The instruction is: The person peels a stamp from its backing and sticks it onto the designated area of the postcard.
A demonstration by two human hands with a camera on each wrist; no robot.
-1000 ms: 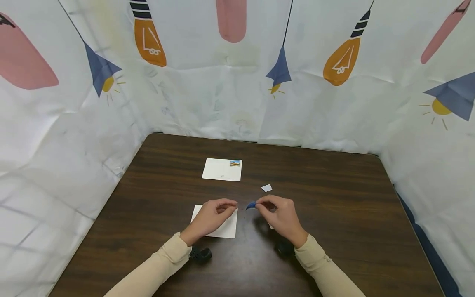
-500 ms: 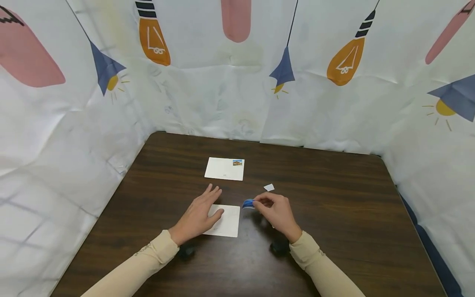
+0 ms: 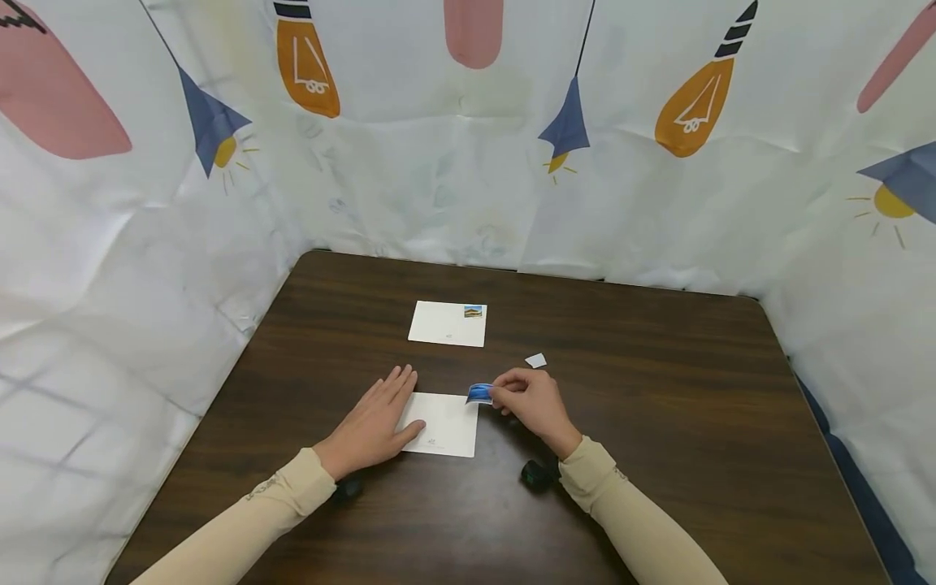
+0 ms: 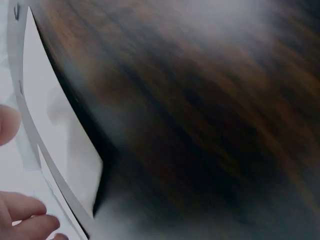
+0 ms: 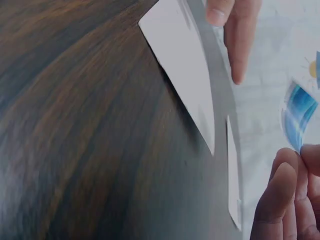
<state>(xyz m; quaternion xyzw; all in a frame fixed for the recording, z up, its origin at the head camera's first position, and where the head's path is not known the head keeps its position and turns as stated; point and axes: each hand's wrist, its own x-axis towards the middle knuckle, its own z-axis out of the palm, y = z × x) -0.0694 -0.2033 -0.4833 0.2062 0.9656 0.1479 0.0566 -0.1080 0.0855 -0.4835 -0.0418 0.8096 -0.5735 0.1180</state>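
Observation:
A small blue stamp, curved and white-edged, is pinched by its right end between the thumb and fingers of my right hand. It hangs over the upper right corner of a white envelope lying on the table. In the right wrist view the blue stamp stands up from the fingertips. My left hand lies with straight fingers on the envelope's left side, thumb spread across it. Farther back lies a second white envelope, with a colourful stamp at its upper right corner.
A small white paper scrap lies beyond my right hand on the dark wooden table. Patterned white fabric hangs around the table's back and sides.
My left hand has opened out and come down on the near envelope's left side. My right hand has brought the blue stamp left, from beside the envelope to over its upper right corner.

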